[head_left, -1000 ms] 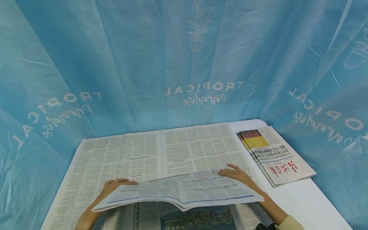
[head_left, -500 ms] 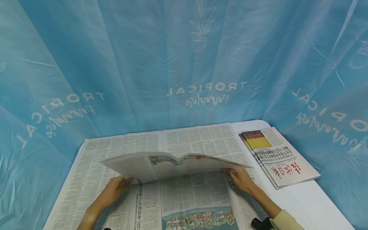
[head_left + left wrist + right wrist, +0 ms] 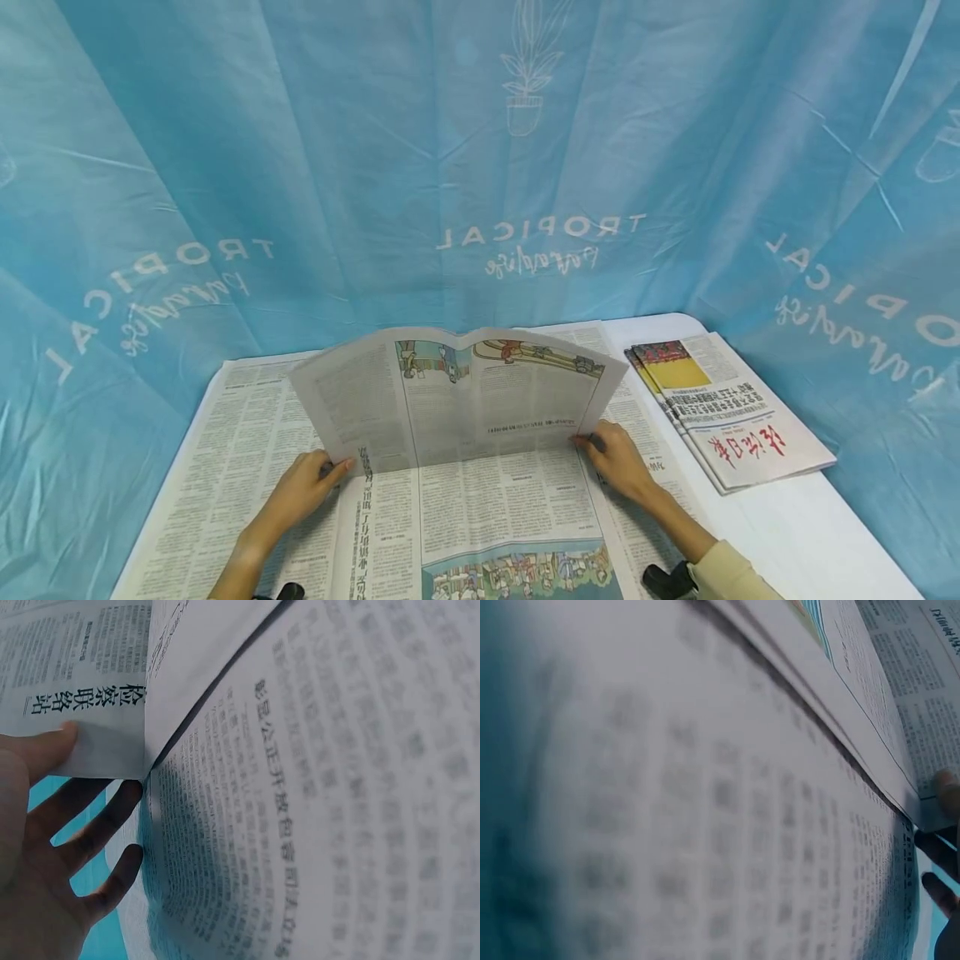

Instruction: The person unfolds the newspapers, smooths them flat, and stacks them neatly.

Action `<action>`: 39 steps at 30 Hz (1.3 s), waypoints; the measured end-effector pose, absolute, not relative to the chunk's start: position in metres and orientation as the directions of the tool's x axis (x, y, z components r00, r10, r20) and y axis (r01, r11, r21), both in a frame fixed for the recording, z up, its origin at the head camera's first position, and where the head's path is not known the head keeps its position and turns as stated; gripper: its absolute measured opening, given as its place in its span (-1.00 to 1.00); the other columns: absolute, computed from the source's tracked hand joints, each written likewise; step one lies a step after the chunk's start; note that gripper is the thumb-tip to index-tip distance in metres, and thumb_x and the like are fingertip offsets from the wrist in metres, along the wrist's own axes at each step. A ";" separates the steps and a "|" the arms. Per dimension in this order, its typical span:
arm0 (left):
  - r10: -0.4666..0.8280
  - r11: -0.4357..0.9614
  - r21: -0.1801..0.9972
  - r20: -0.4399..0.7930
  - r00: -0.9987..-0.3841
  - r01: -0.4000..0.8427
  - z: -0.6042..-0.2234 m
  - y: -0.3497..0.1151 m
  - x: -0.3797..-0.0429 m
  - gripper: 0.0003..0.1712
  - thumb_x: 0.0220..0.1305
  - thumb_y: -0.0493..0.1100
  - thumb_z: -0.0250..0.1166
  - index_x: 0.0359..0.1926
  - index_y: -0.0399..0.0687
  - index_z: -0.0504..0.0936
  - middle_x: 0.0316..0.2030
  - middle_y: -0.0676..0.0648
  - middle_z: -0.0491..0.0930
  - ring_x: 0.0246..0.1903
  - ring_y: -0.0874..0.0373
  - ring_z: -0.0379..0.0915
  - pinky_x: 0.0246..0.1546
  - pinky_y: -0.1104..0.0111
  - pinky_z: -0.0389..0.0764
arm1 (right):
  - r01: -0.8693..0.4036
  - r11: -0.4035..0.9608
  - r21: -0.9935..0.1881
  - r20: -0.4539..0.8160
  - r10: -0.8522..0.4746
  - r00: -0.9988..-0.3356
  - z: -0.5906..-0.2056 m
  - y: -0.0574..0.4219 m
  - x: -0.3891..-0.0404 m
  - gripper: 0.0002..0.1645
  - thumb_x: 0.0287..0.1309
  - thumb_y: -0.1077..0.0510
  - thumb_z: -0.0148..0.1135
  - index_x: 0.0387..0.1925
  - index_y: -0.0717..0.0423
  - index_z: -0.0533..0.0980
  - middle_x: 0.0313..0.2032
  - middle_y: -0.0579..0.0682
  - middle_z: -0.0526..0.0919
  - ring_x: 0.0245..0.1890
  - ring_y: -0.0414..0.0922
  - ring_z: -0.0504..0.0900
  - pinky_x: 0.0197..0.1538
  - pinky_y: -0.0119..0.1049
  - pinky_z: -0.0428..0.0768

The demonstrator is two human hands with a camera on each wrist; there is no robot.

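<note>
A printed newspaper (image 3: 450, 408) stands partly raised in the middle of the head view, its far half tilted up with coloured drawings along the top. The near half slopes toward me and bears a coloured picture at the bottom. At its left edge, near the bend, my left hand (image 3: 303, 487) pinches the paper; in the left wrist view the thumb (image 3: 52, 750) lies on the page and the other fingers are behind the edge. My right hand (image 3: 618, 462) pinches the right edge at the same height. Its fingers are partly cut off in the right wrist view.
Opened newspaper sheets (image 3: 247, 433) cover much of the white table (image 3: 795, 533) underneath. Folded newspapers (image 3: 735, 417) lie stacked at the right, with red lettering and a yellow picture. A blue curtain (image 3: 390, 167) hangs behind and along both sides.
The newspaper's far half has swung up and away from me, from nearly flat to upright, exposing its inner pages. Both hands have turned and now hold its side edges near the bend.
</note>
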State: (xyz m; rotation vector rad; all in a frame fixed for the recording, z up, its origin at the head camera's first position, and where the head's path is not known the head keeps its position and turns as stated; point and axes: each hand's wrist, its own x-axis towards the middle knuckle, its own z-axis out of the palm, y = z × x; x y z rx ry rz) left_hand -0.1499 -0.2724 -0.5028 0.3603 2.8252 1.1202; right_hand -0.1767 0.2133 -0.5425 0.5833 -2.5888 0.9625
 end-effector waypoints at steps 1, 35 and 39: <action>0.240 0.711 0.681 0.003 -0.971 0.178 -0.503 -0.272 -0.151 -0.62 0.39 -0.08 0.20 -0.03 -0.36 0.63 -0.19 -0.15 0.72 -0.23 0.05 0.67 -0.14 0.12 0.62 | -0.473 0.686 -0.552 0.415 -0.265 -0.870 -0.542 0.213 -0.177 -0.67 0.09 0.27 0.39 -0.06 0.08 0.62 -0.17 0.00 0.74 -0.14 -0.02 0.71 -0.04 -0.02 0.61; 0.200 0.855 0.484 0.026 -0.979 0.188 -0.501 -0.266 -0.161 -0.85 0.27 -0.14 0.32 -0.28 -0.14 0.70 -0.66 0.11 0.41 -0.67 0.27 0.22 -0.61 0.44 0.21 | -0.321 0.743 -0.587 0.242 -0.217 -0.946 -0.535 0.208 -0.180 -0.76 0.28 0.08 0.27 -0.48 -0.03 0.44 -0.63 -0.22 0.38 -0.65 -0.35 0.28 -0.53 -0.43 0.31; 0.199 0.864 0.470 0.011 -0.980 0.181 -0.502 -0.266 -0.164 -0.85 0.27 -0.12 0.33 -0.29 -0.12 0.70 -0.66 0.11 0.41 -0.67 0.26 0.23 -0.61 0.44 0.21 | -0.296 0.764 -0.573 0.218 -0.205 -0.954 -0.534 0.207 -0.180 -0.74 0.29 0.06 0.27 -0.49 -0.04 0.42 -0.63 -0.22 0.38 -0.64 -0.34 0.29 -0.52 -0.42 0.30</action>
